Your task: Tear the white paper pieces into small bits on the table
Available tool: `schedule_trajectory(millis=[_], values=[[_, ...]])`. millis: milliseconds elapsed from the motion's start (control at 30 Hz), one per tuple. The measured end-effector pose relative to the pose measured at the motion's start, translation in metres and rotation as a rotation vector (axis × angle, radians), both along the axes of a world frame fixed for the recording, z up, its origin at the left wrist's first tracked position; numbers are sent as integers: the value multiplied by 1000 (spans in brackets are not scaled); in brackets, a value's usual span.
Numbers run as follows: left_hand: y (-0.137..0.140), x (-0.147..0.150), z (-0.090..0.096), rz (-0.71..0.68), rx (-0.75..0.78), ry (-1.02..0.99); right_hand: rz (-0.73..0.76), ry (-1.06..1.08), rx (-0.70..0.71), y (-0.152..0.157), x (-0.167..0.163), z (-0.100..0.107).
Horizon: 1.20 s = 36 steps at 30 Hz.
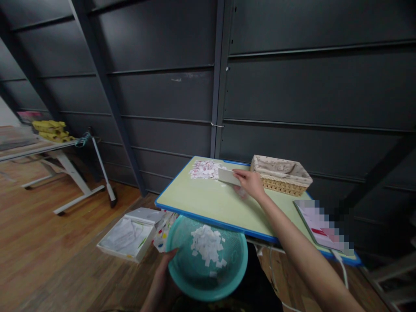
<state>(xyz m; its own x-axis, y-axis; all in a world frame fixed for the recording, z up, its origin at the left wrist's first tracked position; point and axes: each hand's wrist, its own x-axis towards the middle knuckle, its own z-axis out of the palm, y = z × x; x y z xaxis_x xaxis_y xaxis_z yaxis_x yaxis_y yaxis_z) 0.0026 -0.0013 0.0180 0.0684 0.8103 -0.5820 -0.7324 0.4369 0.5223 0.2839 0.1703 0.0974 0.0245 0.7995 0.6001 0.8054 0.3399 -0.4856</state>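
Observation:
My left hand (165,265) grips the left rim of a teal plastic colander (239,271), held below the front edge of the table. Inside the colander lies a heap of small white paper pieces (207,243). Over the table, my right hand (249,181) is closed on a flat white card (229,176), pinched at its right end. The card is beside a pile of paper scraps (204,169), white with some reddish print, at the table's far left corner. Something small and pinkish below my right hand is too blurred to name.
The pale yellow table (208,201) has a blue edge. A cloth-lined wicker basket (282,185) stands at its back right, near a partly blurred tablet-like device (320,223) with a white cable. An open white box (126,238) lies on the floor at left. Dark panels rise behind.

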Motion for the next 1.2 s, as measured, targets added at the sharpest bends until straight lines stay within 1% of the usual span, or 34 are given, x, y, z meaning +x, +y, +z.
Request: schedule_trajectory(millis=[67, 167, 267, 367, 467, 567, 600, 700, 767, 833, 900, 1000, 1100, 1200], values=[[0, 0, -3, -8, 36, -9, -3, -56, -11, 12, -2, -1], [0, -1, -7, -6, 68, 6, 34, -70, -32, 18, -7, -4], [0, -2, -8, -5, 35, 8, 81, -53, -48, 15, -12, -4], [1, -4, -6, -4, -4, -2, 144, -33, -67, 5, -13, -2], [1, -4, -2, 10, -26, -17, 253, 6, -99, -19, -13, -2], [-2, 0, 3, 21, 11, -34, 360, 55, -107, -55, -13, -8], [-3, 2, 4, 35, 35, -34, 361, 77, -91, -68, -13, -11], [-6, 8, 7, 71, 72, -36, 370, 142, -112, -102, -13, -18], [-7, 10, 8, 51, 70, -29, 372, 178, -123, -116, -13, -21], [-6, 11, 7, 21, 65, -10, 350, 209, -110, -122, -12, -22], [-5, 11, 4, 16, 66, 1, 308, 221, -61, -121, -10, -21], [-3, 8, -3, 21, 60, -24, 202, 188, 64, -105, -1, -18], [-1, 5, -9, 35, 89, -72, 53, 134, 153, -76, 9, -12], [-1, 1, -12, 23, 82, -88, -43, 54, 149, -43, 16, -7]])
